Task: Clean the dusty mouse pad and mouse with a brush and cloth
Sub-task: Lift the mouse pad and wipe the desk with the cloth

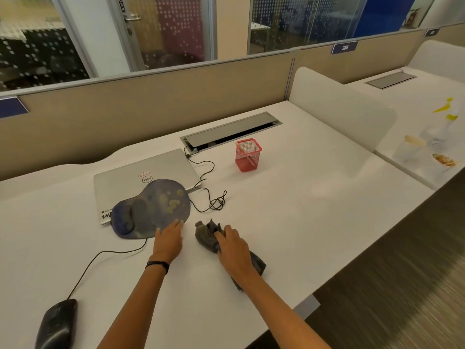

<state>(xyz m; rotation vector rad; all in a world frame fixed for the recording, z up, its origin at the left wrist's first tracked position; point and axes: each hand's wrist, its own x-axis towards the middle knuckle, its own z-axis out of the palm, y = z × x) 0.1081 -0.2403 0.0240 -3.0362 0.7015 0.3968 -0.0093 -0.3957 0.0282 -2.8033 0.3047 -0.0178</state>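
A blue-grey mouse pad [153, 207] with yellowish dust spots and a wrist rest lies partly over a closed silver laptop [130, 177]. My left hand [168, 239] rests flat on the white desk, fingertips touching the pad's near right edge. My right hand [232, 248] presses down on a crumpled grey cloth [205, 234] just right of the pad, fingers curled on it. The black wired mouse [56, 324] sits at the near left, its cable running under the pad. A brush handle leans inside the red mesh holder [247, 154].
A black cable [214, 197] loops from the desk's cable hatch [231, 131] past the laptop. A white divider [337, 107] stands at the right; beyond it are cups [412, 144] and a spray bottle [445, 117]. The desk's front edge drops off at right.
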